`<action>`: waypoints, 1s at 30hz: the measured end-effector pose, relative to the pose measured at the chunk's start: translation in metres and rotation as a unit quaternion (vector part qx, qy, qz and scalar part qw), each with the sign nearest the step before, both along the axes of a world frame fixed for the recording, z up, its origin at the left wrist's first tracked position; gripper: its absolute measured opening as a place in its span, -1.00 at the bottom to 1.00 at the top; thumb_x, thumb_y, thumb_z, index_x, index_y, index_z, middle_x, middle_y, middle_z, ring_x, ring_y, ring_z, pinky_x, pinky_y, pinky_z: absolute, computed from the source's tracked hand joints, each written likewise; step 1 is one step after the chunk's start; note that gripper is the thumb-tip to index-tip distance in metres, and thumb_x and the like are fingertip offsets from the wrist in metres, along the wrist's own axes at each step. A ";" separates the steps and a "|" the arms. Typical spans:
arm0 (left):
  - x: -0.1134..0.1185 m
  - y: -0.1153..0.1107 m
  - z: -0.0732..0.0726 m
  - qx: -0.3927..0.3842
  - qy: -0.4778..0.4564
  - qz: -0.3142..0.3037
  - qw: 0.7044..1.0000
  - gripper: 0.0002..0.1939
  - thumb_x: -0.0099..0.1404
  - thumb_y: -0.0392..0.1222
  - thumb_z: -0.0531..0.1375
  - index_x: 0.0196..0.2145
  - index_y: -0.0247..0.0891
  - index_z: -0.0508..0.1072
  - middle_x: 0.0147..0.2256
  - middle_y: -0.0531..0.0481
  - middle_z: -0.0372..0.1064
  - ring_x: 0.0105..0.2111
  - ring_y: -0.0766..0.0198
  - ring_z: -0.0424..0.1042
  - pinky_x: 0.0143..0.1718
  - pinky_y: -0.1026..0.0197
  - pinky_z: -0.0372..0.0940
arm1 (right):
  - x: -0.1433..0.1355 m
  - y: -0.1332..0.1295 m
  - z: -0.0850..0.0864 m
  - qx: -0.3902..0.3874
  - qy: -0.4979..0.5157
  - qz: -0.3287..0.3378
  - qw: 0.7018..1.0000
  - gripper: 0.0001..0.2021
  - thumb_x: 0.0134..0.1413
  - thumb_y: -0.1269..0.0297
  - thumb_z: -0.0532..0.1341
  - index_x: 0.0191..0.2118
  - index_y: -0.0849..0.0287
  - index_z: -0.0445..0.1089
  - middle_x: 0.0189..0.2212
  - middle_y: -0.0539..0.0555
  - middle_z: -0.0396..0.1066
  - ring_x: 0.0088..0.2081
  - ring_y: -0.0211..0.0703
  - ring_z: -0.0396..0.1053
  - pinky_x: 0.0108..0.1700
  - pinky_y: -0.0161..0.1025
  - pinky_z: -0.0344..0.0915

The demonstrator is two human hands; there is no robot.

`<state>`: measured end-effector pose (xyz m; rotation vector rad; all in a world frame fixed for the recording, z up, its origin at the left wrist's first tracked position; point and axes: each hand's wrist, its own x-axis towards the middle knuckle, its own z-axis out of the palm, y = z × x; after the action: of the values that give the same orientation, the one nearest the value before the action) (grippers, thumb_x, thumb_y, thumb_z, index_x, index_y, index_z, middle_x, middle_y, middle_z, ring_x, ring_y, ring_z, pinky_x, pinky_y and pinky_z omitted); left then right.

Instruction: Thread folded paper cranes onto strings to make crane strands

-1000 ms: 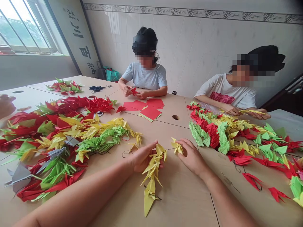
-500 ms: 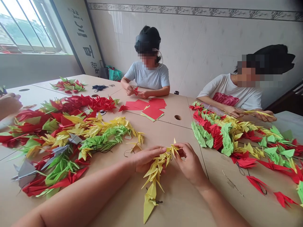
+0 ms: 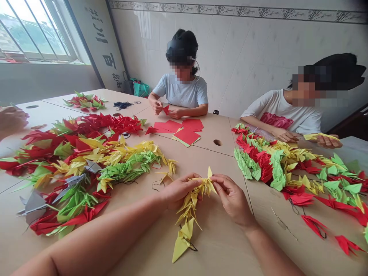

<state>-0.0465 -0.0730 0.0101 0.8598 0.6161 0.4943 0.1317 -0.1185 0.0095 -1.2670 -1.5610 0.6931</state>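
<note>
A string of folded yellow paper cranes (image 3: 188, 209) hangs from my hands over the near middle of the table. My left hand (image 3: 178, 191) is closed around its upper part, thumb on top. With thumb and fingers, my right hand (image 3: 231, 196) pinches the topmost yellow crane, whose point sticks up between both hands. The string's lowest crane (image 3: 180, 244) dangles with a dark cord loop beside it. My left fingers are partly hidden behind the cranes.
Strings of red, yellow, green and grey cranes (image 3: 83, 153) cover the left side; more strings (image 3: 277, 163) lie right. A needle-like thin tool (image 3: 284, 224) lies near my right forearm. Red paper squares (image 3: 186, 136) sit before a co-worker (image 3: 184, 92); another person (image 3: 287, 115) sits right.
The hanging lower end of the yellow string has swung slightly up and left. My right fingers have shifted on the top crane. The co-worker at right now holds yellow paper in one hand.
</note>
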 end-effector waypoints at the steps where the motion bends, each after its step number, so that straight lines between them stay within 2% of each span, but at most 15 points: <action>1: 0.000 0.000 -0.001 0.009 0.004 0.005 1.000 -0.70 0.14 0.03 0.16 -0.25 -0.21 0.27 -0.52 0.03 0.33 -0.57 0.35 0.36 -0.55 0.33 0.25 | 0.001 0.001 -0.001 -0.004 0.000 -0.007 1.000 -0.83 0.10 0.19 0.12 -0.25 0.06 0.41 -0.20 0.12 0.36 -0.15 -0.07 0.34 -0.12 -0.15 0.33; 7: -0.002 0.002 -0.003 0.038 0.019 0.000 0.999 -0.70 0.12 0.03 0.17 -0.30 -0.24 0.30 -0.53 0.03 0.33 -0.59 0.36 0.34 -0.58 0.34 0.22 | 0.008 0.004 -0.001 0.003 -0.030 -0.030 0.999 -0.82 0.11 0.16 0.09 -0.30 0.08 0.39 -0.29 0.10 0.37 -0.28 -0.10 0.37 -0.21 -0.18 0.34; 10: -0.002 0.001 -0.003 0.038 0.026 -0.014 0.999 -0.70 0.12 0.04 0.17 -0.31 -0.24 0.31 -0.53 0.03 0.32 -0.61 0.36 0.33 -0.60 0.33 0.21 | 0.015 0.007 0.000 0.014 -0.069 -0.062 0.996 -0.83 0.11 0.18 0.08 -0.32 0.09 0.37 -0.33 0.09 0.38 -0.30 -0.10 0.37 -0.22 -0.17 0.33; 14: -0.001 0.001 -0.004 0.030 0.028 -0.013 0.999 -0.69 0.11 0.03 0.19 -0.32 -0.26 0.33 -0.52 0.03 0.32 -0.61 0.37 0.32 -0.55 0.31 0.23 | 0.023 0.009 -0.002 -0.023 -0.082 -0.096 0.992 -0.84 0.09 0.17 0.09 -0.34 0.11 0.34 -0.40 0.08 0.40 -0.33 -0.09 0.40 -0.24 -0.15 0.33; 16: -0.001 0.000 -0.004 0.027 0.026 -0.011 0.999 -0.70 0.10 0.02 0.19 -0.32 -0.26 0.34 -0.51 0.02 0.33 -0.61 0.38 0.32 -0.54 0.30 0.23 | 0.024 0.009 -0.003 -0.051 -0.062 -0.072 0.994 -0.82 0.10 0.15 0.08 -0.32 0.11 0.34 -0.38 0.08 0.42 -0.29 -0.08 0.41 -0.20 -0.14 0.33; 20: -0.001 0.001 -0.002 0.019 0.022 -0.006 1.000 -0.72 0.11 0.01 0.19 -0.33 -0.24 0.33 -0.52 0.02 0.33 -0.61 0.37 0.33 -0.55 0.31 0.23 | 0.019 0.006 -0.001 -0.114 0.001 0.029 0.993 -0.76 0.05 0.14 0.15 -0.18 0.10 0.35 -0.20 0.10 0.42 -0.11 -0.07 0.36 -0.08 -0.13 0.30; 23: -0.002 0.003 0.000 0.004 0.019 0.007 1.000 -0.72 0.12 0.00 0.18 -0.31 -0.24 0.32 -0.55 0.03 0.33 -0.61 0.37 0.33 -0.55 0.33 0.24 | 0.014 0.003 0.003 -0.168 0.053 0.093 0.980 -0.70 0.04 0.15 0.17 -0.08 0.09 0.30 -0.15 0.11 0.40 -0.11 -0.09 0.36 -0.06 -0.14 0.30; 30: -0.002 0.004 0.002 -0.019 -0.015 0.010 1.000 -0.77 0.13 -0.05 0.18 -0.31 -0.22 0.29 -0.50 0.05 0.31 -0.58 0.38 0.35 -0.55 0.35 0.26 | 0.010 0.000 0.010 -0.172 0.093 0.127 0.973 -0.71 0.04 0.20 0.20 -0.08 0.07 0.29 -0.07 0.10 0.35 -0.12 -0.12 0.34 -0.03 -0.10 0.26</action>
<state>-0.0486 -0.0688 0.0123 0.8094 0.6058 0.5100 0.1414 -0.1186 0.0192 -1.2160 -1.5024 1.2534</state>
